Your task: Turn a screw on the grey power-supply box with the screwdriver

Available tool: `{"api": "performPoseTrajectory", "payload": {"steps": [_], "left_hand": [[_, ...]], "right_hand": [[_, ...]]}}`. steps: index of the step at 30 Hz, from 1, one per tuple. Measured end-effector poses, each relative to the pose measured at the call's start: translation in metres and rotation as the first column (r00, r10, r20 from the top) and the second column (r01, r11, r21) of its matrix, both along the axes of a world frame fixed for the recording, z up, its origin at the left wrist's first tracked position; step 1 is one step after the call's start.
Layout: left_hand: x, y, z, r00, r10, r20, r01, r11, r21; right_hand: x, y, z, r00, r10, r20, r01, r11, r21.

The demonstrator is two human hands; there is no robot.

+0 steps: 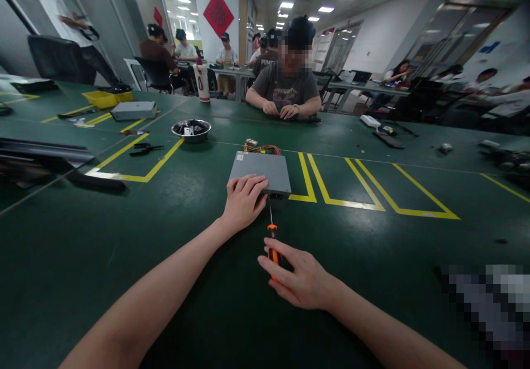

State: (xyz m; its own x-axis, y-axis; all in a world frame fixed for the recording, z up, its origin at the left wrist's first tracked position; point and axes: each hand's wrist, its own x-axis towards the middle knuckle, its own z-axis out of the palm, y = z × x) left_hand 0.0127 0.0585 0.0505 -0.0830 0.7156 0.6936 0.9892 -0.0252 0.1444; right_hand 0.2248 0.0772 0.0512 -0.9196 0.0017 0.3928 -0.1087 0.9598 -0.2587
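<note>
A grey metal computer power supply (265, 167) lies on the green table, its bundle of coloured cables (265, 148) at the far side. My left hand (245, 200) grips its near left corner, fingers over the top and thumb at the front face. In my right hand (300, 272) is an orange and black screwdriver (272, 242), held by its handle between thumb and fingers. The shaft points away from me, and its tip meets the near face of the power supply; the exact contact point is too small to make out.
Yellow tape outlines (351, 200) mark the table (186, 314). A metal bowl (191, 130) of small dark parts stands beyond my left hand. Further left are a grey box (134, 110) and a yellow tray (107, 98). A person (285, 82) sits across, near a white bottle (201, 82).
</note>
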Motion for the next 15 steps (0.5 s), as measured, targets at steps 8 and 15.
{"api": "performPoseTrajectory", "payload": {"steps": [8,15], "left_hand": [[-0.0002,-0.0001,-0.0001,1.0,0.007,-0.013,-0.007,1.0,-0.008],[0.0002,-0.0003,-0.0001,1.0,0.011,-0.01,-0.011,1.0,-0.007]], "right_hand": [[-0.0107,0.0024,-0.0084,0.957,0.059,-0.284,0.013,0.97,0.244],[-0.0072,-0.0005,-0.0006,0.992,0.026,-0.122,0.005,0.969,0.248]]}}
